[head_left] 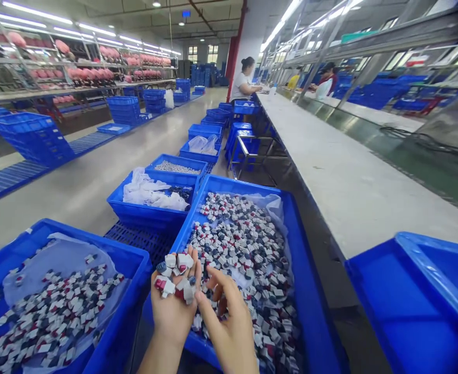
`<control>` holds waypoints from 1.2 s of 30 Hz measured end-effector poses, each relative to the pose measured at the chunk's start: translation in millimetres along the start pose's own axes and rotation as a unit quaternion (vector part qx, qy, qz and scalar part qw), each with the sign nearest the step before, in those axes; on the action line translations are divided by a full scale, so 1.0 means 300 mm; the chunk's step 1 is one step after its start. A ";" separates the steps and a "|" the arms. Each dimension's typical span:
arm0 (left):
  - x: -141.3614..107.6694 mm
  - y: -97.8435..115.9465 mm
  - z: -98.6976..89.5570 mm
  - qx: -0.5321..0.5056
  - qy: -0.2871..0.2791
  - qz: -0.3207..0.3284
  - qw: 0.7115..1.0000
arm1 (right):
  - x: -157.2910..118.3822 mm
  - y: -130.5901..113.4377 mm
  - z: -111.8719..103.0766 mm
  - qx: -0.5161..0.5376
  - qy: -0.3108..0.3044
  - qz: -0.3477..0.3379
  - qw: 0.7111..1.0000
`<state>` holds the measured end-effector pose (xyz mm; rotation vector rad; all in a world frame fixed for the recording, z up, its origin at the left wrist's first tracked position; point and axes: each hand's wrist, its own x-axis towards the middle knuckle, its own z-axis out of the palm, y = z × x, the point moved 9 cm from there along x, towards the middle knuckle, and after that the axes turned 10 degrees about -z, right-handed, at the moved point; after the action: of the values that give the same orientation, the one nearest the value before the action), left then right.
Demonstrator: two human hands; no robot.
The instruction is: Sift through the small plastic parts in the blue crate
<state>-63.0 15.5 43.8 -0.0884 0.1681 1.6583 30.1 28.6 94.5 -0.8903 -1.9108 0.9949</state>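
I see my left hand (173,304) cupped, fingers curled up around a heap of small white, red and grey parts (175,278). My right hand (229,324) sits beside it at 3 o'clock, fingers loosely apart, tips touching the heap. Both hover over a blue crate (310,291) full of the same parts. A pale workbench (341,171) runs toward 12 o'clock, where a seated person (243,79) works. Grey factory floor (96,166) lies at 10 o'clock.

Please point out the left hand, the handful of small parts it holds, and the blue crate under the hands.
left hand (172,311), head view, on the palm.
handful of small parts (176,275), head view, middle of the pile.
blue crate (237,183), head view, far rim.
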 end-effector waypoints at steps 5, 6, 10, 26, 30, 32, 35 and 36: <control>-0.034 -0.043 0.067 -0.003 0.027 -0.006 1.000 | 0.008 -0.035 -0.012 -0.009 -0.093 -0.075 0.993; -0.038 -0.042 0.081 0.007 0.014 0.001 1.000 | 0.003 -0.045 -0.014 0.000 -0.100 -0.088 0.991; -0.039 -0.052 0.106 0.028 -0.008 -0.009 1.000 | -0.016 -0.076 -0.034 0.043 -0.090 -0.136 0.986; -0.034 -0.160 0.160 0.006 -0.105 -0.071 0.992 | -0.059 -0.133 -0.111 -0.076 0.012 -0.316 0.946; -0.036 -0.171 0.162 0.010 -0.120 -0.080 0.990 | -0.057 -0.137 -0.117 -0.096 0.018 -0.320 0.943; -0.036 -0.166 0.165 0.009 -0.135 -0.080 0.988 | -0.054 -0.129 -0.114 -0.107 0.011 -0.307 0.945; -0.035 -0.157 0.166 0.012 -0.151 -0.083 0.985 | -0.043 -0.096 -0.128 -0.087 0.016 -0.254 0.963; -0.035 -0.156 0.163 0.013 -0.148 -0.084 0.985 | -0.039 -0.081 -0.141 -0.078 0.029 -0.229 0.970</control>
<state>-13.4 17.1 91.0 0.1605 -0.0437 1.4815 66.7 21.4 128.0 -0.5149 -2.0383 0.5429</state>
